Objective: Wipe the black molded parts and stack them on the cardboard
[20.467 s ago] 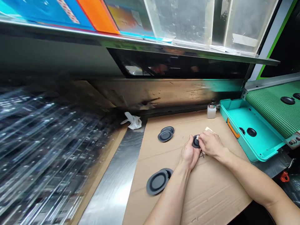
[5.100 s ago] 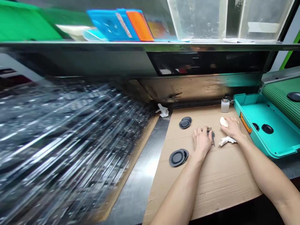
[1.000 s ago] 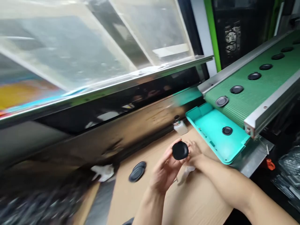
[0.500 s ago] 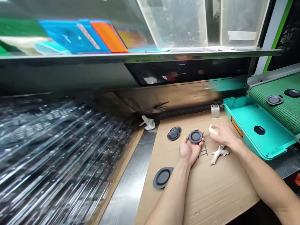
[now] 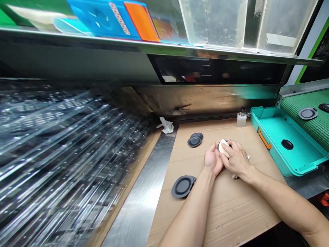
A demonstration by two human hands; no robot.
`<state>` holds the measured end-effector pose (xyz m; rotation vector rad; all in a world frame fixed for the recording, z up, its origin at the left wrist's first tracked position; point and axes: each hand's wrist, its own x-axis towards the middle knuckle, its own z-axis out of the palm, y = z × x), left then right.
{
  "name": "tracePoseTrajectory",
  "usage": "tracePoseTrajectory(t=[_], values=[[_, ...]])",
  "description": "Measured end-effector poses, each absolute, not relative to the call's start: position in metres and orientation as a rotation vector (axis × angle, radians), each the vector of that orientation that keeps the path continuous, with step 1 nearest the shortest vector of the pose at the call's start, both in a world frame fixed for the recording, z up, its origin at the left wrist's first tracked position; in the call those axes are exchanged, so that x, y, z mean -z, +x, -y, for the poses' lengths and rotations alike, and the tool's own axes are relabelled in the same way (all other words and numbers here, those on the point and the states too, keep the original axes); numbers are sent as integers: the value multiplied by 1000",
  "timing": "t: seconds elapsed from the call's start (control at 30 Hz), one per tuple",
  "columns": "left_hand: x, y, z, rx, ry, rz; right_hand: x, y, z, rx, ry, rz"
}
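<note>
My left hand (image 5: 212, 160) is palm up, its fingers around a dark grey round plastic lid (image 5: 227, 140). Most of that lid is hidden behind a cream-white pad (image 5: 223, 147), which my right hand (image 5: 236, 157) pinches and presses against its face. Several similar grey lids (image 5: 194, 141) overlap on the cardboard (image 5: 218, 212) beyond my left hand. Larger grey round pieces (image 5: 182, 187) are stacked beside my left forearm, partly covered by it. A crumpled white cloth (image 5: 234, 176) lies mostly hidden under my right hand.
A small bottle (image 5: 241, 119) with a metal top stands at the back. On the right, a turquoise tray (image 5: 290, 168) contains one black piece, beside a green conveyor (image 5: 293, 103) carrying grey pieces. Plastic-wrapped stock (image 5: 64, 164) fills the left. A shelf (image 5: 180, 49) crosses above.
My right hand has moved left with the pad, from above the cardboard onto the lid in my left hand. The camera view has shifted slightly.
</note>
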<state>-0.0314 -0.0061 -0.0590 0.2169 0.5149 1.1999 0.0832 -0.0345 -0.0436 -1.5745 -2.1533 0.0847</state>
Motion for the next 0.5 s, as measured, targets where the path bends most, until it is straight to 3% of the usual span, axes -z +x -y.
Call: tracePoseTrajectory(t=[0.5], values=[[62, -22, 5, -1231, 189, -597, 34, 88, 30, -118, -1657, 2220]])
